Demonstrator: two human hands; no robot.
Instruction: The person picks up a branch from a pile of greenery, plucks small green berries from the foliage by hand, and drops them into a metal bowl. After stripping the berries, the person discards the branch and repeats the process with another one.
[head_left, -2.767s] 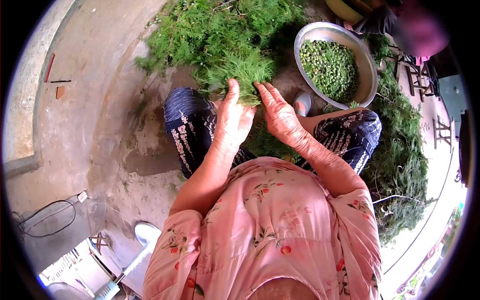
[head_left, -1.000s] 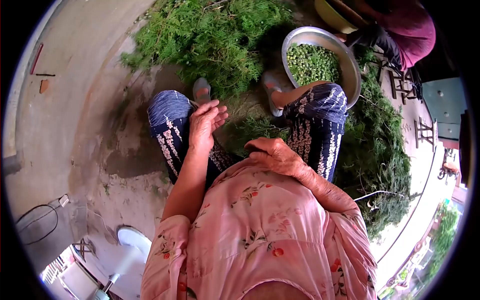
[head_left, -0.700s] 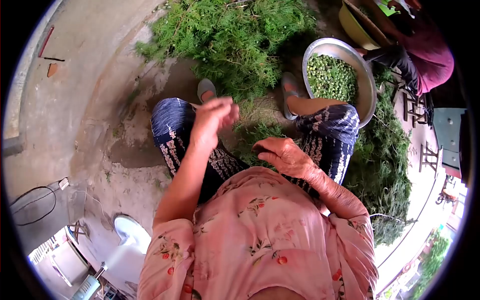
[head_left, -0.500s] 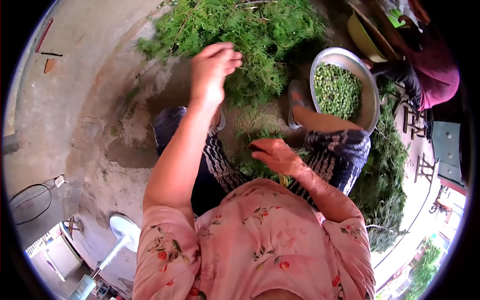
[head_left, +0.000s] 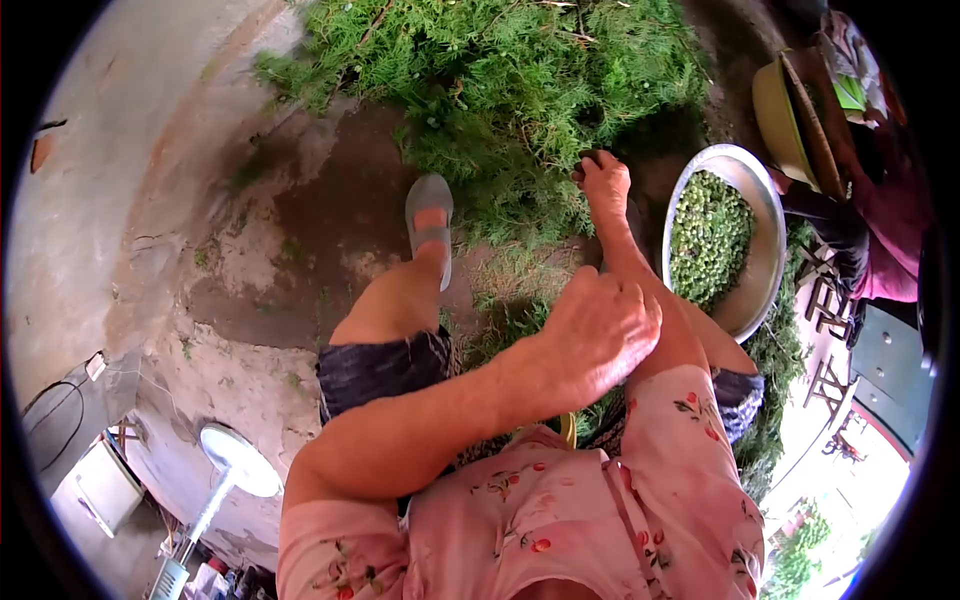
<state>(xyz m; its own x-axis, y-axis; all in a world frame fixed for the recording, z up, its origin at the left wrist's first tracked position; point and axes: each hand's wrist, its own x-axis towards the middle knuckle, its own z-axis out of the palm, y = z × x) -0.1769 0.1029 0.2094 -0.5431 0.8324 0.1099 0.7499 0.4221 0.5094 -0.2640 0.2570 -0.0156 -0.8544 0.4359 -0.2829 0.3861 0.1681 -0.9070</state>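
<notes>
A heap of green evergreen branches [head_left: 480, 70] with scale-like leaves lies on the ground in front of me. My right hand [head_left: 607, 186] reaches to the heap's near right edge, its fingers bent round a sprig there, though the grip is partly hidden. Crossing over my right forearm, my left hand [head_left: 600, 325] is closed with curled fingers, and what it may hold cannot be made out. A wide metal basin [head_left: 768, 245] stands right of my right arm, tilted in view, with many small green cones [head_left: 708, 235] in it.
A person in a purple top [head_left: 890, 240] sits at the right behind a yellow basin [head_left: 782, 125]. More branches [head_left: 785, 370] lie beside my right leg. A white fan [head_left: 240, 460] stands at the lower left. My shoe [head_left: 430, 205] rests on the floor.
My right hand has moved forward from near my lap to the branches. My left hand has come back from the left of the heap and across my body to the right. The view has shifted.
</notes>
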